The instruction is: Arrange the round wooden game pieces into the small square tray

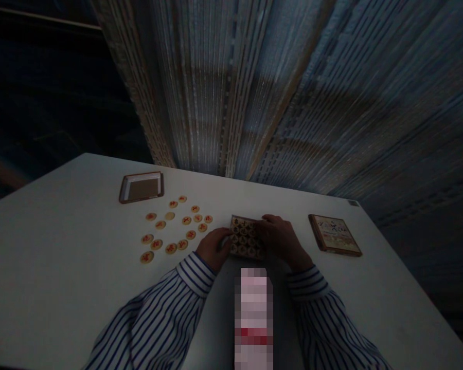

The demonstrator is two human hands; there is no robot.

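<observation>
A small tray (247,256) in front of me is packed with rows of round xiangqi pieces (244,239) bearing dark characters. At its left edge, my left hand (216,247) grips the side, thumb up by the rim and the other fingers mostly hidden. My right hand (281,237) curls over the right side of the tray and covers some pieces there. Whether a single piece lies under its fingertips I cannot tell. Left of the tray, loose xiangqi pieces (171,248) with red characters are scattered over the white table (81,231); one of them shows a blank face (170,216).
Towards the back left lies an open, shallow box part (142,187) with a brown rim. A flat case with a printed picture (335,235) rests to the right. A small dark label (353,203) marks the far right corner. String curtains (216,92) hang behind the table.
</observation>
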